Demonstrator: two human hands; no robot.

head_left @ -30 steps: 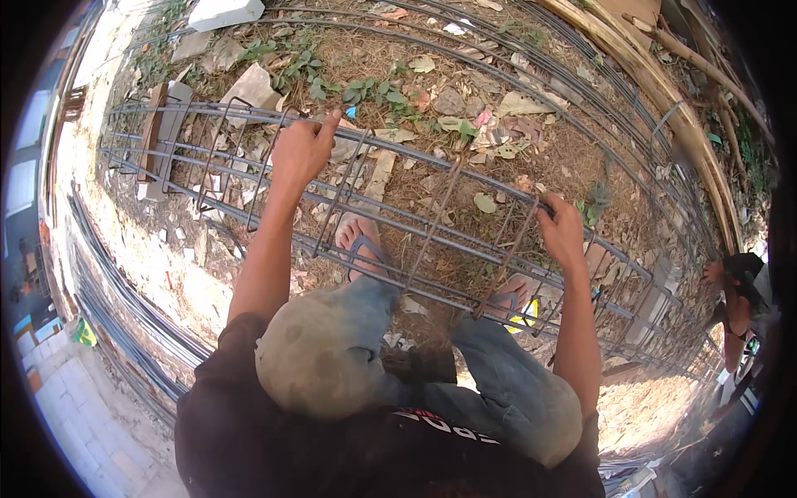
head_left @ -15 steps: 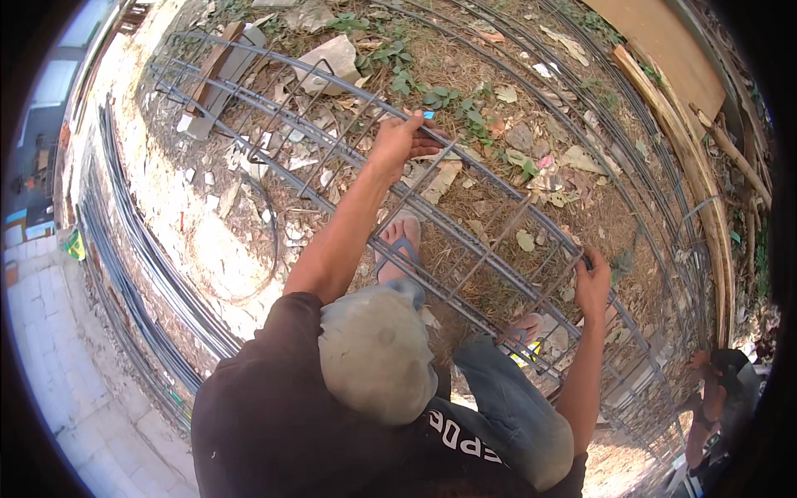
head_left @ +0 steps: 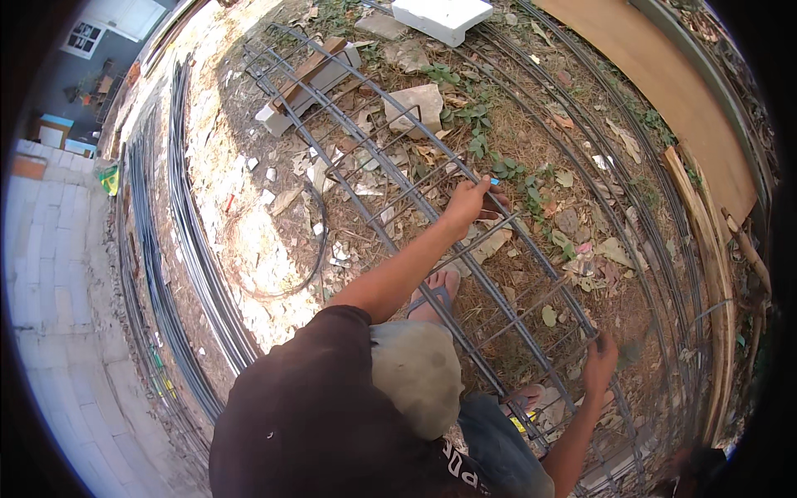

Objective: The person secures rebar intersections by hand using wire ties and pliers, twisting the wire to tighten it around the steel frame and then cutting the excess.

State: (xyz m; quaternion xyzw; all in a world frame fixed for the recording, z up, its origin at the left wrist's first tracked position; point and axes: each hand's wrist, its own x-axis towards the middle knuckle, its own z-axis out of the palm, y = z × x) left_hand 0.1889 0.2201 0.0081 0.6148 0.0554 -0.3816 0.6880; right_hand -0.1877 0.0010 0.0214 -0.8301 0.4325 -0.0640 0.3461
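Both my hands are on the long rebar cage (head_left: 383,162), which runs diagonally from upper left to lower right over my sandalled feet. My left hand (head_left: 476,202) is closed on its upper rail, thumb on top and fingers beneath. My right hand (head_left: 599,358) holds the same rail farther down, near the cage's lower-right part. The cage's far end rests on a brown wooden plank (head_left: 315,68) lying on a pale block (head_left: 274,118). Square stirrups cross the long bars at intervals.
Long rebar bundles (head_left: 183,257) lie to the left, beside pale pavers (head_left: 58,257). Loose bars (head_left: 573,124), timber strips (head_left: 706,249) and a tan board (head_left: 647,79) lie to the right. A white block (head_left: 440,21), rubble (head_left: 415,112) and plants cover the ground ahead. A dark, unclear figure is at lower right.
The view has swung leftward, so the cage now slants more steeply and more of the pavers and wall shows. Both hands still grip the upper rail; the person at right has mostly left view.
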